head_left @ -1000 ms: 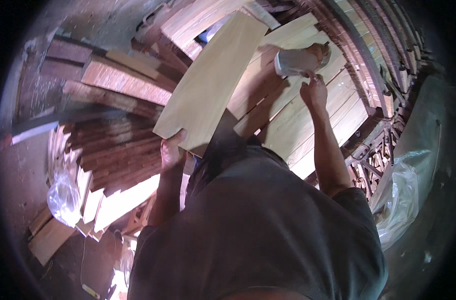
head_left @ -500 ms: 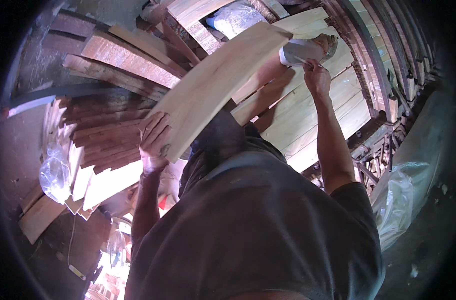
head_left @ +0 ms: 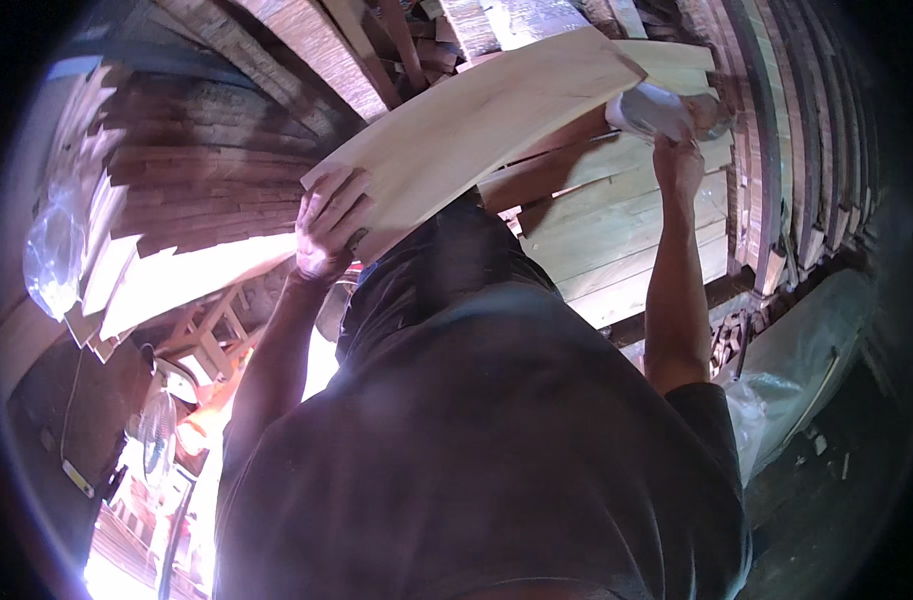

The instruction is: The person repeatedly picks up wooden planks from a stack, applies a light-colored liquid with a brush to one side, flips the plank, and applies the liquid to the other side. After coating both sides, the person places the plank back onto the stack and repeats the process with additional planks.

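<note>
A long, pale wooden board slants up from my left hand, whose fingers are wrapped over its near left end. The board's far end reaches the upper middle of the view. There, a whitish rounded container stands close by the board's tip. My right hand is at the container's near side with its fingers pinched together. A thin pale stick showed in that pinch a moment ago; at this moment the fingers and blur hide most of it. Beside the container is a brownish, partly see-through bundle.
Pale planks lie side by side under the container. Stacked brown boards fill the left, near a clear plastic bag. Long timbers stand in rows at the right. A fan is at the lower left.
My view has turned, shifting the surroundings. The board lies flatter across the view, still in my left hand. My right hand has come closer to the whitish container.
</note>
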Available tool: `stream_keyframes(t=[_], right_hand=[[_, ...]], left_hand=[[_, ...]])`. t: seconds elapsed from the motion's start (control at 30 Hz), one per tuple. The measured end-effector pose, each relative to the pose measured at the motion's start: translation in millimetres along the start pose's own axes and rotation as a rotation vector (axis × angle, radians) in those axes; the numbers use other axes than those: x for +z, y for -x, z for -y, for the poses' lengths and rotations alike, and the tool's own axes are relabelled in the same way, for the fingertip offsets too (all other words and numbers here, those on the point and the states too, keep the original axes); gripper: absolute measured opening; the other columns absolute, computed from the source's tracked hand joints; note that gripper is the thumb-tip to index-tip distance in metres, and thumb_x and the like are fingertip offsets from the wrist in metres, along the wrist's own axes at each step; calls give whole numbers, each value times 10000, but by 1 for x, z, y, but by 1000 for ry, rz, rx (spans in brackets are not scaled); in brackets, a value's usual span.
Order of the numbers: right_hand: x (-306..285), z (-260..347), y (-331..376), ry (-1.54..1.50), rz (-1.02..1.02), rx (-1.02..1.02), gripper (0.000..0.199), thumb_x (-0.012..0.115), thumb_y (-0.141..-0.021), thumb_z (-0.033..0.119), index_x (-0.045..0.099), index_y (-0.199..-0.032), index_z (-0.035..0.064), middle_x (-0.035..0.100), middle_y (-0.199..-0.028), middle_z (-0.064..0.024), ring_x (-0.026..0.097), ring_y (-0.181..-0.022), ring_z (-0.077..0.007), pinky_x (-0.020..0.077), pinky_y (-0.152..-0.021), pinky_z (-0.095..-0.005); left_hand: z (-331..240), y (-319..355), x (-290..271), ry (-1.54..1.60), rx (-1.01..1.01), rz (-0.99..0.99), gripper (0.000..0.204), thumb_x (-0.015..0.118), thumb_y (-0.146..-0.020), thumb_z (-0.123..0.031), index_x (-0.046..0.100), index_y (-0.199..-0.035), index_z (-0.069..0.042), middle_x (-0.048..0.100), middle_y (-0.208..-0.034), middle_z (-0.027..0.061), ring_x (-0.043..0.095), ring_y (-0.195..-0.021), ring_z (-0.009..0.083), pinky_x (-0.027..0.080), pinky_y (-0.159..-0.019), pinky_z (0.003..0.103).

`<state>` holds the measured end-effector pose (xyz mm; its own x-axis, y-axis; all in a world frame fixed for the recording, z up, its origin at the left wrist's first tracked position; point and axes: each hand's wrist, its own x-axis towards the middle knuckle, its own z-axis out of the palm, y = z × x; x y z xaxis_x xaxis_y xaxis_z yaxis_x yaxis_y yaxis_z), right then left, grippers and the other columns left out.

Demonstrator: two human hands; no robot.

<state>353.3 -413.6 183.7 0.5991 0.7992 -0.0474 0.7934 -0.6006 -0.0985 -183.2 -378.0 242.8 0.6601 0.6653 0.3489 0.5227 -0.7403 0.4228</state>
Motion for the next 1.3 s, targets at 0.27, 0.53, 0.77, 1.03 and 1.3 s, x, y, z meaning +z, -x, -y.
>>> stream_keyframes(t=[0.27,0.53,0.77,1.03,1.3], right_hand=[[-10,70,80,-613,55,73,558,695,-872,243,457,-1348,73,686,-866,-141,678,-767,-308,524,-693,-437],[9,200,97,-2000,857,542,430,586,-950,171,495,-1334,-1,646,-1171,-161,617,-1082,-250,507,-845,-377],[42,195,95,-1966,792,530,428,568,-947,94,461,-1321,-85,573,-1286,-168,524,-1230,-279,358,-1121,-472],[53,185,88,-1992,771,464,322,561,-958,65,530,-1272,-2,627,-1186,-95,605,-1104,-218,499,-954,-381],[8,202,102,-1937,716,474,447,645,-895,90,503,-1298,-40,644,-1177,-132,595,-1136,-227,464,-879,-384]], left_hand=[[10,25,15,37,-63,-101,261,656,-712,-218,677,-917,-58,671,-1197,105,591,-1190,317,466,-993,489],[13,16,10,-67,-121,-186,225,658,-678,-206,682,-878,-105,653,-1236,95,565,-1219,340,414,-1037,511],[36,42,29,-168,-361,-366,606,543,-823,-80,383,-1403,-12,405,-1477,249,397,-1339,451,301,-1105,551],[46,42,31,-93,-401,-394,656,532,-890,-64,267,-1490,-53,336,-1514,240,365,-1365,425,300,-1134,504],[35,39,38,-84,-362,-352,542,418,-967,-130,295,-1495,-101,342,-1527,218,361,-1381,424,292,-1130,526]])
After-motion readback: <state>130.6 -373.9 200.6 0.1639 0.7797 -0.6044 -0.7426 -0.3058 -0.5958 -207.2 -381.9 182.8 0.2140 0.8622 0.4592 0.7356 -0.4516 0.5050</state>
